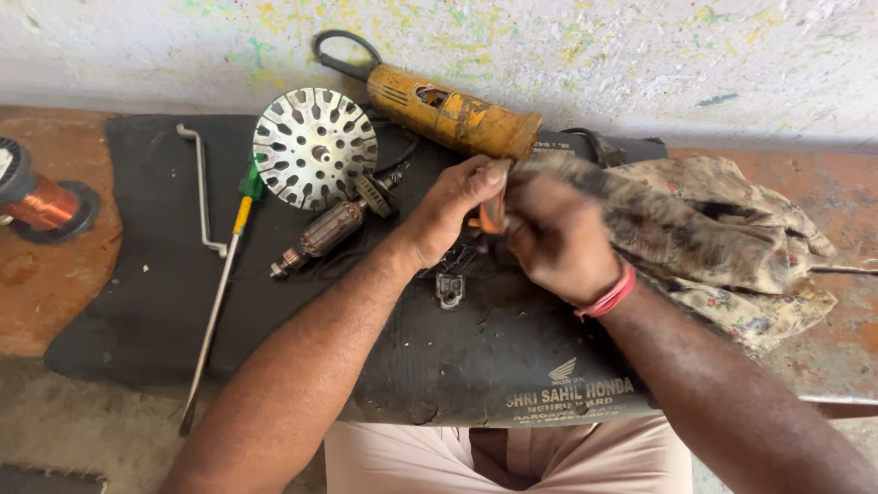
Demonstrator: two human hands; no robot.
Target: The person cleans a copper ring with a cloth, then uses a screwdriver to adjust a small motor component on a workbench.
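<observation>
My left hand [453, 209] and my right hand [556, 240] meet over a black rubber mat [165, 293]. Both grip a small orange-handled tool or part [491, 217] held between them; its exact kind is hidden by my fingers. My right hand also presses a dirty patterned rag [713, 238] against it, and the rag trails off to the right. Just below my hands lies a small metal clip-like piece [449, 289] on the mat.
A yellow angle grinder body [453, 114] lies at the back by the wall. A round slotted metal disc [315, 148], a motor armature with copper winding [327, 230], a long screwdriver [219, 293] and a bent metal rod [203, 187] rest on the mat. A copper wire spool [41, 203] stands far left.
</observation>
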